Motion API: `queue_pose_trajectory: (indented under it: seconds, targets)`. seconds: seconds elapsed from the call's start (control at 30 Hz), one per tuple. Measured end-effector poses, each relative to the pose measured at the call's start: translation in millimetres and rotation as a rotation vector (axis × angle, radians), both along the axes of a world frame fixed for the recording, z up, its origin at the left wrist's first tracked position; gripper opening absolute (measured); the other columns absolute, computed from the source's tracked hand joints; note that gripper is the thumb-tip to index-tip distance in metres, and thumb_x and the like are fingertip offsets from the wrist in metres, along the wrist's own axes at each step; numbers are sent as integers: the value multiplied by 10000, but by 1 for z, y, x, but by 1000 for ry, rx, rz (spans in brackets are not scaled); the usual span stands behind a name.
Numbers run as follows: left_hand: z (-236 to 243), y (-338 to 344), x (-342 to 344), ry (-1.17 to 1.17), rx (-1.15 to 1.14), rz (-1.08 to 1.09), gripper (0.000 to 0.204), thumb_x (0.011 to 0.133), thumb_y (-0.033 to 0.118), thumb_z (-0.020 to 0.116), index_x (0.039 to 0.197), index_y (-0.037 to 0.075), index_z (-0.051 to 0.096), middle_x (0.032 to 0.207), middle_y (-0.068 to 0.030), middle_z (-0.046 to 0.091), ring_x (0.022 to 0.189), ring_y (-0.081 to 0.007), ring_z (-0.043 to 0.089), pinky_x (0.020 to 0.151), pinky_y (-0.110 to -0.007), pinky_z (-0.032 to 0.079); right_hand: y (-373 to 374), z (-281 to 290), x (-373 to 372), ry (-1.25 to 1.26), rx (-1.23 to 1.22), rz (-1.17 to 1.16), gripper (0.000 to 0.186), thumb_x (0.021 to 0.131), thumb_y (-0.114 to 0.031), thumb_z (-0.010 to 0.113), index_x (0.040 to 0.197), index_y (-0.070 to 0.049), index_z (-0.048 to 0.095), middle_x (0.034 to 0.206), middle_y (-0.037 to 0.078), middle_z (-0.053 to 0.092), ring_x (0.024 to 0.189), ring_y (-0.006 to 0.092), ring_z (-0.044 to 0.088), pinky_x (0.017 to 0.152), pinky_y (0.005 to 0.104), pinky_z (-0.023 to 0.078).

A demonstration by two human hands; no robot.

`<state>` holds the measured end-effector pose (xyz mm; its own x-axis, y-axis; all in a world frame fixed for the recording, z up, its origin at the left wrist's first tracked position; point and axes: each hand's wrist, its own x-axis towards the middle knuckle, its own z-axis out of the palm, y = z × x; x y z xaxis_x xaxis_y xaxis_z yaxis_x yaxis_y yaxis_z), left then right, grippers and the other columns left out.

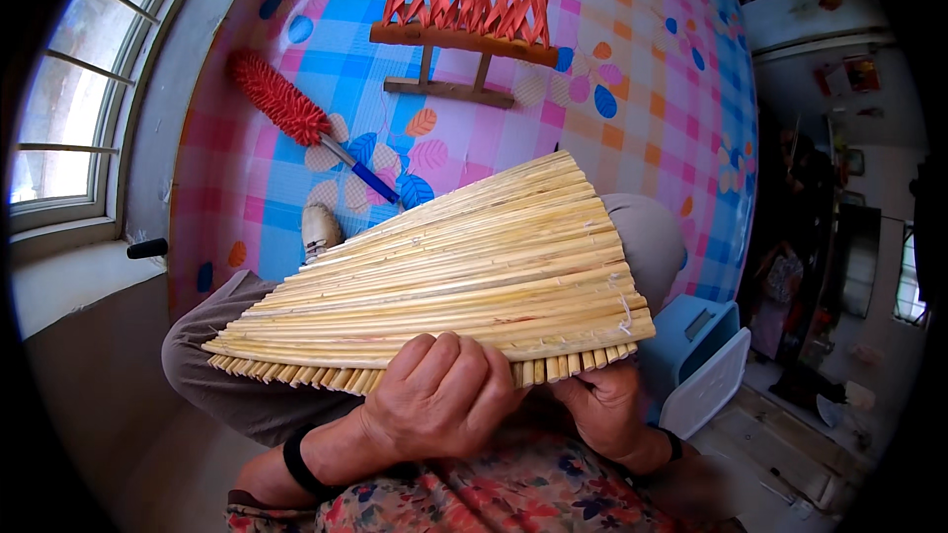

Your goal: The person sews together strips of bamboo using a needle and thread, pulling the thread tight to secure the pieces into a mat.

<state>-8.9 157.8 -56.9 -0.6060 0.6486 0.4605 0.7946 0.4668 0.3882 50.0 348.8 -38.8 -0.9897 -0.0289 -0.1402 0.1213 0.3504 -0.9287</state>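
Straw-yellow, a fan-shaped mat of stalks spreads over the sitter's knees. The left hand curls its fingers closed over the near edge; farther right, the right hand pinches that edge, its fingertips hidden from view.

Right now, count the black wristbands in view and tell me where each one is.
2. One black wristband is on the wrist of the left hand; the second wristband, only partly visible, is on the wrist of the right hand.
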Motion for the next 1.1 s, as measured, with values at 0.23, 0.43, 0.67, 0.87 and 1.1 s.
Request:
queue_pose_trajectory:
  seconds: [0.23,0.43,0.67,0.87,1.1]
  targets:
    - [1,-1,0,-24,-31,14,269,819,215,650,893,-36,587,750,-112,575,616,-228,586,517,-325,450,-1,3,2,-138,-146,-36,130,915,-76,606,985,19,660,913,35,654,759,92,612,664,235,490]
    - [1,-1,0,-16,-34,16,277,829,236,644,887,-30,594,744,-104,572,618,-224,585,527,-324,452,4,2,3,-218,-202,4,133,923,-55,583,1002,32,648,915,53,651,760,107,615,636,236,513]
    - [2,-1,2,-32,-51,22,304,819,255,655,897,-33,593,755,-108,577,629,-230,590,537,-331,457,7,-1,5,-183,-217,41,141,921,-41,580,1020,33,645,976,66,653,864,143,627,726,268,514]
    - [3,-1,3,-62,-48,22,313,798,249,672,896,-36,590,756,-112,573,629,-238,585,535,-337,453,8,3,3,-136,-145,63,172,906,-62,608,1051,21,651,1048,80,656,980,166,608,863,294,464]
    - [3,1,1,-50,-39,39,289,782,229,674,870,-32,588,747,-112,560,624,-234,573,528,-334,445,0,0,-1,-171,-183,-22,183,878,-9,612,1054,30,643,1043,98,668,1003,183,625,862,295,467]
